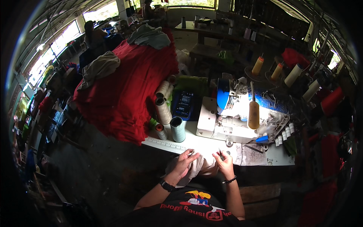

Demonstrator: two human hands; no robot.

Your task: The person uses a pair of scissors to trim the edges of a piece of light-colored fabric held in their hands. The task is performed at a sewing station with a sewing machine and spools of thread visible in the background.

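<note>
Single head-worn fisheye view, looking steeply down from close above the white work surface (206, 145); workshop recedes toward 12 o'clock.

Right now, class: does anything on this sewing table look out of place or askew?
Little stands out. Thread cones beside the red fabric pile lie tipped rather than upright. The left hand rests on pale cloth; the right hand pinches a small dark tool.

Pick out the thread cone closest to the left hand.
The pale blue-grey thread cone, upright by the ruler, is nearest the left hand; the cream cones sit farther back.
</note>
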